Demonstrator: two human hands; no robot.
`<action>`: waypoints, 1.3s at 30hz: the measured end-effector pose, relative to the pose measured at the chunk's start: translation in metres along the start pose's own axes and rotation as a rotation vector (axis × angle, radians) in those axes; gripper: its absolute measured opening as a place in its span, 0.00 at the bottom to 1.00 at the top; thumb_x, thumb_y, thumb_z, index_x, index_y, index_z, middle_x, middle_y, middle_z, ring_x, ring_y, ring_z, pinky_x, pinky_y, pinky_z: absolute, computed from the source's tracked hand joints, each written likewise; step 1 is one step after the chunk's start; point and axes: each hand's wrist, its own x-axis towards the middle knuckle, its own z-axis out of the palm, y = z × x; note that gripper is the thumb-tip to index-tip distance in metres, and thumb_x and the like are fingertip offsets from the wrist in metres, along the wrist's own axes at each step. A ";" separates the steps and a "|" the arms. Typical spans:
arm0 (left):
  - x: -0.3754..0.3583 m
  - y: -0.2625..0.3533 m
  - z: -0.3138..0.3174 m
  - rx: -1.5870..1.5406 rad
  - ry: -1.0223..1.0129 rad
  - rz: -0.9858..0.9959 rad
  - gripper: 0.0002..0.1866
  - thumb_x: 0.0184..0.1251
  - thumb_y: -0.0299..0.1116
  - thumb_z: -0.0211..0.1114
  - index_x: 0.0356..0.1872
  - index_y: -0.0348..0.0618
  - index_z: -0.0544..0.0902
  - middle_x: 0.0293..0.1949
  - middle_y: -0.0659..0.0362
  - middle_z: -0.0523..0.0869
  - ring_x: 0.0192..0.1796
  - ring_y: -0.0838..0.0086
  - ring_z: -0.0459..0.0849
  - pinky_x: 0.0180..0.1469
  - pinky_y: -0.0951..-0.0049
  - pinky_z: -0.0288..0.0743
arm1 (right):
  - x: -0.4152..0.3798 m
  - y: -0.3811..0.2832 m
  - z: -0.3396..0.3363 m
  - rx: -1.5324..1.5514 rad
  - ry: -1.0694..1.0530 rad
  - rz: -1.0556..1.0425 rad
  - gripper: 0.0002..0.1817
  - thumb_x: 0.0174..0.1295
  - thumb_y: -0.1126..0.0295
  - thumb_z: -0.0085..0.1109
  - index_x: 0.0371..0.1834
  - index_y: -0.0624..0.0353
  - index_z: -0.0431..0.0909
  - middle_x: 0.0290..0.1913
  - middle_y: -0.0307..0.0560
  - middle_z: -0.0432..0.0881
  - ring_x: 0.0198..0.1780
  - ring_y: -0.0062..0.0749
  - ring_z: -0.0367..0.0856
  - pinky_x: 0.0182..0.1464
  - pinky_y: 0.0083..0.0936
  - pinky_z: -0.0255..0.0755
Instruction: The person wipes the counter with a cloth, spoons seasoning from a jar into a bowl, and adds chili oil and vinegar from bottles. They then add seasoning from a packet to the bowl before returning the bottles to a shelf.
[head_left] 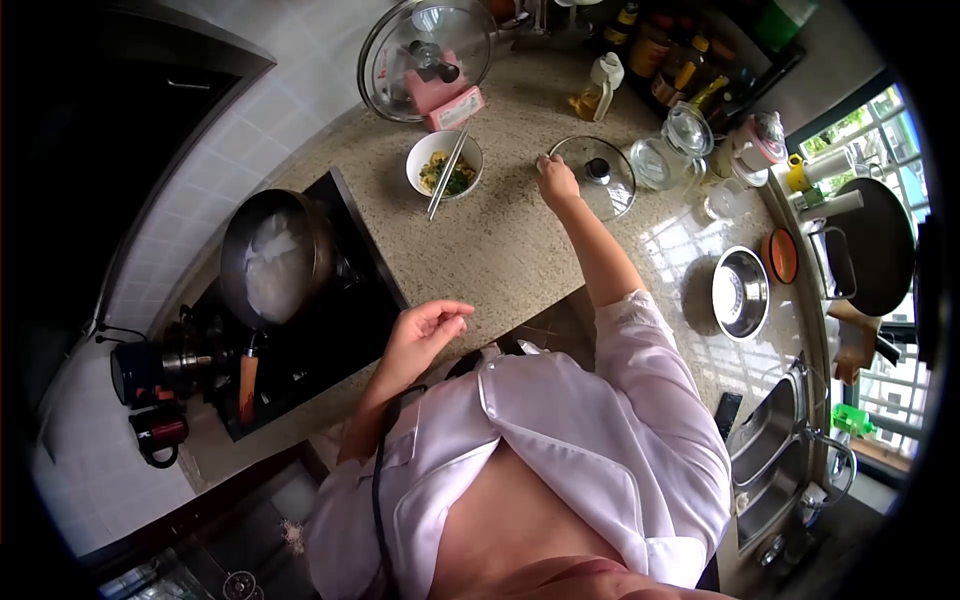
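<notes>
My right hand (558, 182) is stretched out over the counter, its closed fingers at the left rim of a small glass lid (618, 186) with a black knob. The lid lies on the countertop. My left hand (428, 336) hovers near the counter's front edge, fingers loosely bent and apart, with nothing in it. Between the hands and the wall stands a white bowl (412, 168) of yellow and green food, with a pair of chopsticks (449, 170) laid across it. On the stove at left, a wok (232, 250) with a wooden handle holds something whitish and cloudy.
The black stove (365, 270) borders the counter (490, 250). A large glass lid (375, 60) leans behind a pink box (455, 108). An oil jug (603, 85), glass pitcher (655, 163) and steel bowl (724, 290) stand rightward, near the sink (770, 430).
</notes>
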 end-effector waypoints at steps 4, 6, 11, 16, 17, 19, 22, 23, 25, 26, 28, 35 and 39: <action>0.018 -0.005 -0.016 0.029 0.015 -0.078 0.12 0.70 0.27 0.59 0.50 0.35 0.82 0.35 0.61 0.85 0.38 0.83 0.80 0.44 0.83 0.73 | 0.010 0.017 0.042 0.078 0.045 0.092 0.05 0.58 0.74 0.52 0.35 0.62 0.77 0.46 0.61 0.79 0.48 0.60 0.79 0.49 0.45 0.76; 0.029 -0.007 -0.019 0.051 -0.020 -0.111 0.11 0.71 0.27 0.59 0.50 0.34 0.82 0.36 0.64 0.84 0.39 0.86 0.79 0.45 0.84 0.73 | 0.003 0.004 0.047 -0.051 -0.011 -0.015 0.11 0.63 0.69 0.46 0.39 0.62 0.78 0.43 0.64 0.79 0.48 0.57 0.80 0.45 0.44 0.77; 0.058 -0.003 0.003 0.034 -0.100 -0.196 0.11 0.71 0.27 0.59 0.50 0.34 0.81 0.39 0.63 0.84 0.41 0.85 0.79 0.47 0.84 0.72 | -0.071 -0.044 0.044 0.142 0.061 -0.121 0.13 0.58 0.75 0.49 0.46 0.63 0.70 0.42 0.63 0.78 0.42 0.57 0.81 0.43 0.45 0.78; 0.084 -0.001 0.043 0.074 -0.255 -0.245 0.12 0.71 0.28 0.58 0.51 0.35 0.81 0.37 0.63 0.83 0.41 0.83 0.79 0.46 0.81 0.72 | -0.084 -0.020 0.056 0.041 -0.150 -0.044 0.12 0.59 0.75 0.50 0.46 0.64 0.72 0.40 0.60 0.79 0.42 0.54 0.83 0.41 0.41 0.78; 0.086 -0.001 0.051 0.082 -0.261 -0.253 0.12 0.71 0.28 0.58 0.51 0.35 0.81 0.37 0.63 0.83 0.41 0.83 0.79 0.46 0.81 0.72 | -0.083 -0.016 0.057 -0.033 -0.108 -0.146 0.08 0.59 0.75 0.50 0.40 0.65 0.72 0.40 0.59 0.80 0.40 0.52 0.83 0.39 0.39 0.79; 0.091 0.001 0.067 0.097 -0.307 -0.229 0.12 0.71 0.27 0.58 0.51 0.35 0.81 0.38 0.63 0.83 0.41 0.83 0.79 0.47 0.81 0.73 | -0.083 -0.018 0.047 -0.079 -0.140 -0.146 0.08 0.58 0.75 0.51 0.40 0.64 0.72 0.40 0.59 0.80 0.40 0.51 0.84 0.39 0.39 0.79; 0.095 0.002 0.087 0.128 -0.324 -0.204 0.12 0.71 0.27 0.58 0.51 0.35 0.80 0.38 0.62 0.83 0.42 0.83 0.79 0.47 0.81 0.73 | -0.101 0.002 0.028 -0.131 -0.172 -0.143 0.07 0.57 0.74 0.53 0.39 0.62 0.73 0.39 0.56 0.80 0.41 0.50 0.83 0.39 0.39 0.79; 0.097 0.000 0.088 0.127 -0.341 -0.234 0.12 0.71 0.24 0.57 0.52 0.33 0.80 0.43 0.62 0.83 0.43 0.84 0.79 0.49 0.82 0.74 | -0.114 0.017 0.015 -0.116 -0.160 -0.115 0.07 0.57 0.74 0.53 0.38 0.61 0.73 0.39 0.55 0.80 0.41 0.49 0.83 0.40 0.39 0.79; 0.103 0.000 0.096 0.151 -0.361 -0.232 0.12 0.71 0.24 0.57 0.52 0.33 0.80 0.43 0.62 0.83 0.43 0.84 0.79 0.49 0.82 0.74 | -0.145 0.056 -0.002 -0.100 -0.099 -0.025 0.06 0.57 0.72 0.55 0.38 0.59 0.74 0.38 0.53 0.79 0.41 0.49 0.83 0.40 0.40 0.79; 0.106 -0.001 0.100 0.170 -0.380 -0.223 0.12 0.71 0.24 0.57 0.51 0.33 0.80 0.42 0.63 0.83 0.43 0.84 0.79 0.48 0.82 0.74 | -0.163 0.080 -0.006 -0.100 -0.046 0.034 0.06 0.57 0.71 0.56 0.37 0.58 0.74 0.38 0.52 0.79 0.40 0.49 0.82 0.40 0.41 0.79; 0.112 -0.002 0.110 0.157 -0.384 -0.191 0.11 0.71 0.24 0.58 0.51 0.33 0.80 0.41 0.63 0.84 0.43 0.84 0.79 0.48 0.83 0.73 | -0.209 0.119 -0.022 -0.086 0.012 0.164 0.07 0.57 0.69 0.58 0.37 0.56 0.73 0.37 0.52 0.78 0.40 0.51 0.81 0.39 0.42 0.77; 0.130 -0.013 0.135 0.143 -0.433 -0.216 0.11 0.70 0.26 0.58 0.50 0.35 0.81 0.39 0.63 0.84 0.41 0.83 0.80 0.47 0.82 0.73 | -0.342 0.209 -0.094 -0.249 0.296 0.597 0.06 0.56 0.72 0.57 0.37 0.55 0.73 0.35 0.52 0.77 0.36 0.54 0.79 0.36 0.45 0.74; 0.138 -0.020 0.138 0.146 -0.463 -0.242 0.12 0.70 0.27 0.58 0.50 0.36 0.82 0.38 0.63 0.85 0.41 0.83 0.80 0.48 0.82 0.73 | -0.335 0.203 -0.094 -0.229 0.331 0.560 0.07 0.57 0.73 0.57 0.38 0.56 0.72 0.34 0.52 0.77 0.36 0.54 0.78 0.37 0.45 0.74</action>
